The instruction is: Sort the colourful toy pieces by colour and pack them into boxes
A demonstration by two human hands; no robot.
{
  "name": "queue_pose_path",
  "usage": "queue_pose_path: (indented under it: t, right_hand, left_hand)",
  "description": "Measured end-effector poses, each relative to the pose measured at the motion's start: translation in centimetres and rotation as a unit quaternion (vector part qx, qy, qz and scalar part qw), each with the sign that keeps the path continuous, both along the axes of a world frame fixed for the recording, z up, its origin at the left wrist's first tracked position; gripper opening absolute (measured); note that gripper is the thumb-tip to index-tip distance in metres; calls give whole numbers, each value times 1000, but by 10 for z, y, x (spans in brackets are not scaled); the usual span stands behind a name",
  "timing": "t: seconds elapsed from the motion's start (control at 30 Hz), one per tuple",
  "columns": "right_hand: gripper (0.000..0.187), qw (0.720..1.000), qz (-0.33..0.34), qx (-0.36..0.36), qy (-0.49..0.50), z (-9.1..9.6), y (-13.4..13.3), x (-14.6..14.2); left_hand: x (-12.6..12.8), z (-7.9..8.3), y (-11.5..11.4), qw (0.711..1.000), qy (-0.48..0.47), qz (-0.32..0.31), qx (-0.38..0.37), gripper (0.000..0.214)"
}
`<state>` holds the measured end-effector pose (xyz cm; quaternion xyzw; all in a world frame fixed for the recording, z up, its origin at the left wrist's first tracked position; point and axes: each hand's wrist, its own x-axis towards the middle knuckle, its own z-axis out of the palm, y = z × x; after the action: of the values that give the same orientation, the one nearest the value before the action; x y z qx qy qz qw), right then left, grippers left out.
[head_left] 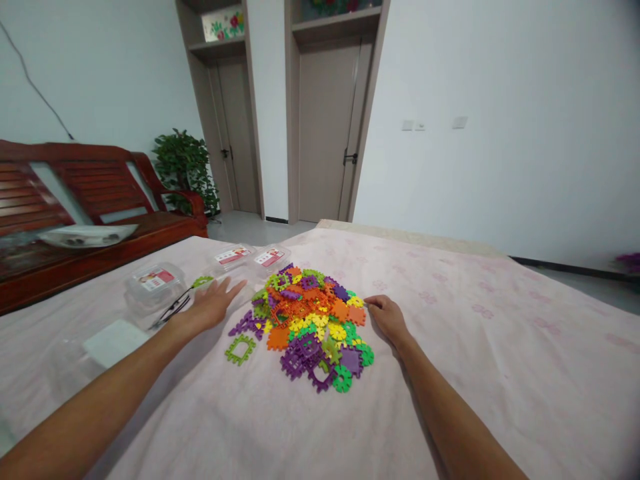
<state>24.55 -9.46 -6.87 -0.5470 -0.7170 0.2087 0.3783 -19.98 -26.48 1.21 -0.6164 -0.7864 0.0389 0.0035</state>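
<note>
The left hand (213,305) is holding its fingers spread. Bright toy pieces (306,309) are lying piled between the hands on pink cloth (475,360). The right hand (389,318) is resting beside them; I can't tell if it's pinching one.

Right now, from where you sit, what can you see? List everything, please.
pieces: many, orange, purple, yellow, green; heaped between the hands
loose frame: one, green; left of the heap
boxes: at least three, clear, labelled; left of and behind the heap
cloth: one, pale pink, flowered; under the heap
bench: one, red-brown; far left
packet: one, whitish; on the bench
plant: one, green; by the bench
doors: two, grey-brown; back
wall plates: three, white; wall, right
cable: one, dark; wall, left
left hand: one, bare, fingers spread; left of the heap
right hand: one, bare; heap's right edge, contact unclear
</note>
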Motion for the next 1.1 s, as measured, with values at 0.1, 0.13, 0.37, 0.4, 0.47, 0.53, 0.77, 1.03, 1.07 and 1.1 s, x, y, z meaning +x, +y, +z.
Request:
queue_pose_path:
  t: [0.1,0.13,0.37,0.4,0.47,0.53,0.77,1.03,1.07,1.1]
  right_hand:
    - [31,1000,-5,7,-5,0,-1,0]
    - [31,1000,-6,9,-5,0,-1,0]
    - [33,1000,5,19,-3,-8,5,3]
    - [33,1000,6,20,-3,-9,6,3]
    - [33,1000,5,19,-6,-10,7,3]
    - [33,1000,5,18,-7,-11,8,3]
    - [33,1000,8,23,-13,-14,9,5]
    - [31,1000,6,16,8,-18,11,4]
    - [31,1000,6,19,12,-19,11,4]
    - [30,1000,7,21,15,-19,11,4]
  left_hand:
    - [-16,-4,-4,1000,-12,9,18,83]
    - [-21,-4,-5,999,-14,14,25,82]
    - [-20,2,-2,995,17,71,67,76]
    - [-7,3,-2,993,35,65,89,75]
    - [35,6,-6,991,41,-1,130,74]
    - [89,6,-14,977,15,-124,174,67]
    - [220,-27,-13,850,-64,-510,115,63]
    - [176,-35,25,904,18,-391,171,48]
    - [167,-33,26,906,28,-386,173,47]
    - [159,-32,26,907,36,-381,178,47]
